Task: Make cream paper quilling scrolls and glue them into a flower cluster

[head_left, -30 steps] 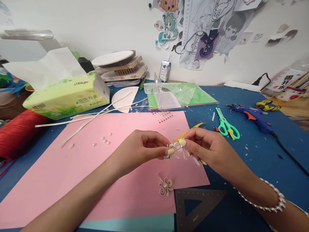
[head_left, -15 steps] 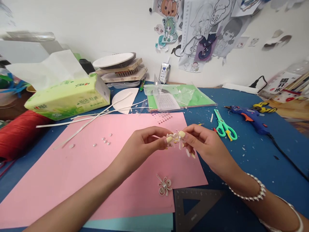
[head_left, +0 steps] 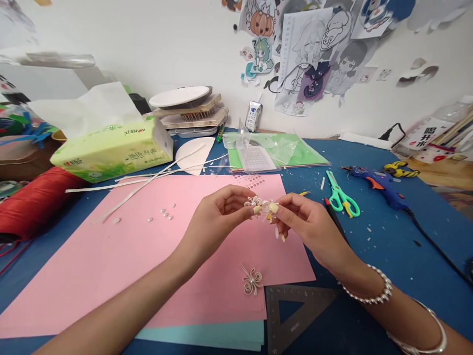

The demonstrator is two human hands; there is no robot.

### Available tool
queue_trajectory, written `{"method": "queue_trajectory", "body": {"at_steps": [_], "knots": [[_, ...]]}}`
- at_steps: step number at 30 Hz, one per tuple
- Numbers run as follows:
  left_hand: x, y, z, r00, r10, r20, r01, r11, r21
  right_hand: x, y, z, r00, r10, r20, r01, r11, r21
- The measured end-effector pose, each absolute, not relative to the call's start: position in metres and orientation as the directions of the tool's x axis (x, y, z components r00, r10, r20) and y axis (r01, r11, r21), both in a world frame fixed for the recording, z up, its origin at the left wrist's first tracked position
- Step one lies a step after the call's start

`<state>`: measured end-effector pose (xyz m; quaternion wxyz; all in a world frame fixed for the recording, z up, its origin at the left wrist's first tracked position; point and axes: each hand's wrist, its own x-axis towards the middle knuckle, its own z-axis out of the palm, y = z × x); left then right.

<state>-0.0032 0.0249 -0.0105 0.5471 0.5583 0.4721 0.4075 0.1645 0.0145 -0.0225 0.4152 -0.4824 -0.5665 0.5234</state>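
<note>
My left hand [head_left: 229,213] and my right hand [head_left: 300,217] meet over the pink paper [head_left: 148,266]. Between their thumbs and fingers is a small cream coiled-paper ornament [head_left: 265,206] with curled scrolls. Fingertips cover part of it, so I cannot tell whether it is one piece or two pressed together. A similar coiled ornament [head_left: 252,281] with a pearl at its middle lies on the paper below my hands. Several pearl beads [head_left: 165,214] and a white disc [head_left: 117,220] rest on the paper to the left.
Scissors [head_left: 342,195], a blue glue gun [head_left: 380,185] and yellow-black pliers [head_left: 401,169] lie to the right. White paper strips [head_left: 148,180] and a tissue pack [head_left: 114,153] are at left. A set square [head_left: 275,323] is in front; a green folder [head_left: 303,153] lies behind.
Both hands have shifted slightly left and up with the ornament, turning it so that more scrolls show beside the left thumb. A dark pen by the right hand is more visible. The view moved slightly.
</note>
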Motion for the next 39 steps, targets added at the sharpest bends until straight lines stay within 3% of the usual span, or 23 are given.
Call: {"method": "queue_trajectory", "body": {"at_steps": [11,20,25,31,39], "knots": [[-0.004,0.024,-0.006,0.267,0.959,-0.092,0.128,0.060,0.990,0.168,0.014,-0.023,-0.234,0.972,-0.034,0.144,0.000,-0.990],[-0.003,0.023,-0.003,0.300,0.951,-0.076,0.135,0.036,0.990,0.168,0.015,-0.024,-0.247,0.968,0.056,0.379,0.150,-0.913],[-0.003,0.021,-0.002,0.312,0.950,-0.016,0.171,-0.040,0.984,0.167,0.013,-0.021,-0.248,0.963,0.101,0.342,0.185,-0.921],[-0.005,0.018,0.001,0.329,0.942,0.067,0.246,-0.155,0.957,0.167,0.007,-0.013,-0.231,0.955,0.189,0.413,0.272,-0.869],[-0.006,0.015,0.001,0.410,0.894,0.180,0.287,-0.314,0.905,0.169,0.000,-0.006,-0.261,0.944,0.199,0.394,0.293,-0.871]]}}
